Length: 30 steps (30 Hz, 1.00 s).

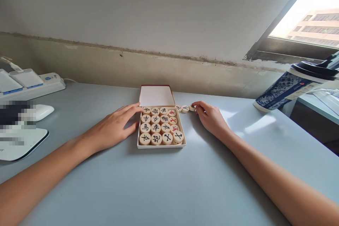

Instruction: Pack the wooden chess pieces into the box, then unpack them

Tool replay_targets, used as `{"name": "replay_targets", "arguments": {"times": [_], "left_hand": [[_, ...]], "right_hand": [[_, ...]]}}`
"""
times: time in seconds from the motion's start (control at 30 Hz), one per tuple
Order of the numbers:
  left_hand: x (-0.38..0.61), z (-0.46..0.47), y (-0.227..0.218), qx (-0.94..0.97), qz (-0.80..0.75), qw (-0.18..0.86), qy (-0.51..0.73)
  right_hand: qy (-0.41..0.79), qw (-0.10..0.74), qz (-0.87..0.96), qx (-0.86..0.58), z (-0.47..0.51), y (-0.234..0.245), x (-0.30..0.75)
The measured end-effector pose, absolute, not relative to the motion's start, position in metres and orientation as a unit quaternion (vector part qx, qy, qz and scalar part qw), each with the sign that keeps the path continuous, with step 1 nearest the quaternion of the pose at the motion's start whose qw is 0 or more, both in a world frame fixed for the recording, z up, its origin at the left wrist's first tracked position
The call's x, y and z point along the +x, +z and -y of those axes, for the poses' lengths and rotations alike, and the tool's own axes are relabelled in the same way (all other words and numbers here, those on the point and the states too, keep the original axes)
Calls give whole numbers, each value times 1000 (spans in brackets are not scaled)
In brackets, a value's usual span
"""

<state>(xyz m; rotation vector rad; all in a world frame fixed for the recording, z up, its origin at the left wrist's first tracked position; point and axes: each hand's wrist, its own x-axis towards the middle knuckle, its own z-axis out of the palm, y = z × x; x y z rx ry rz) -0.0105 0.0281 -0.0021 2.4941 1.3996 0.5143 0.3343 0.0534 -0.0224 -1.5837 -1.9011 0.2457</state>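
A shallow white box (161, 146) stands on the desk, its lid (156, 95) folded back toward the wall. Round Chinese chess pieces (156, 128) fill it in rows, most with black characters and a few with red. My left hand (112, 129) rests at the box's left side, fingers stretched and apart, the fingertips touching its edge near the hinge. To the right of the box, a short row of chess pieces (185, 108) lies on the desk. My right hand (212, 118) has its thumb and fingers closed on the chess piece (192, 107) at the right end of that row.
A dark blue paper cup (291, 86) with a black lid stands at the right by the window. On the left are a white power strip (53, 82) with plugged-in adapters, a white mouse (45, 112) and a white device (23, 143). The wall runs behind the desk (169, 187).
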Motion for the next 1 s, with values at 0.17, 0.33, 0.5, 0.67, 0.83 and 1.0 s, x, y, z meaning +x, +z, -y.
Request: {"name": "replay_targets", "arguments": {"times": [0.17, 0.33, 0.5, 0.67, 0.83, 1.0], "left_hand": [[-11, -28, -4, 851, -482, 118, 172], [-12, -28, -4, 851, -484, 118, 168], [-12, -29, -5, 851, -483, 118, 169], [-10, -29, -4, 854, -476, 120, 170], [-10, -29, -3, 855, -474, 117, 172], [-10, -29, -3, 855, -476, 115, 170]], "right_hand": [[83, 319, 730, -599, -52, -22, 332], [77, 319, 724, -606, -50, -18, 330], [96, 309, 750, -577, -46, -15, 328], [86, 305, 772, -552, -46, -18, 328], [66, 290, 797, -525, -47, -21, 327], [61, 264, 819, -506, -46, -20, 325]]}}
